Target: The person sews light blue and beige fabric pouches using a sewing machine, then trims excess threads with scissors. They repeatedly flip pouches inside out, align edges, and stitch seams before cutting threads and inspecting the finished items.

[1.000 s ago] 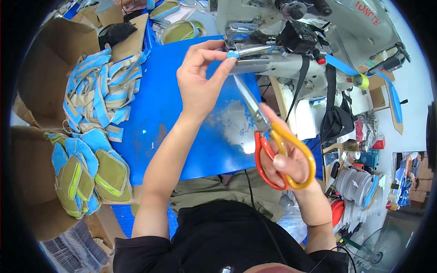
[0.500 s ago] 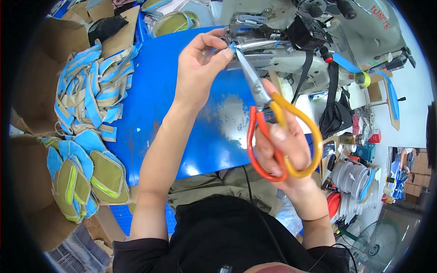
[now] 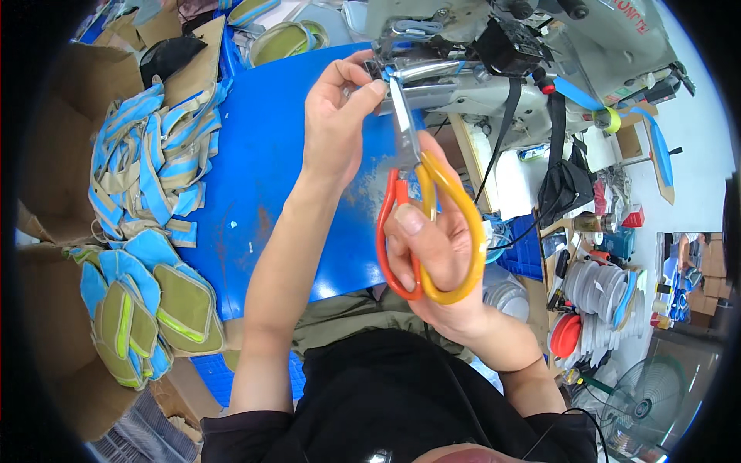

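My right hand (image 3: 436, 247) holds a large pair of scissors (image 3: 407, 131) by its red and yellow handle loops. The blades point up and away, and their tips meet a small end of blue tape (image 3: 387, 72) at the sewing machine's metal tape guide (image 3: 432, 72). My left hand (image 3: 337, 123) is beside those tips, thumb and forefinger pinched at the blue tape end. The fingers partly hide what they grip.
A sewing machine (image 3: 532, 116) fills the far right, with blue tape (image 3: 579, 94) running to it through a yellow ring. Blue-and-beige straps (image 3: 154, 162) and olive-and-blue padded pieces (image 3: 185, 305) lie left of the blue table (image 3: 285, 100). A fan (image 3: 644, 405) stands at lower right.
My right hand has moved left with the scissors, which now stand more upright, their blades closer together. The left hand still pinches at the tape end; the view has shifted slightly.
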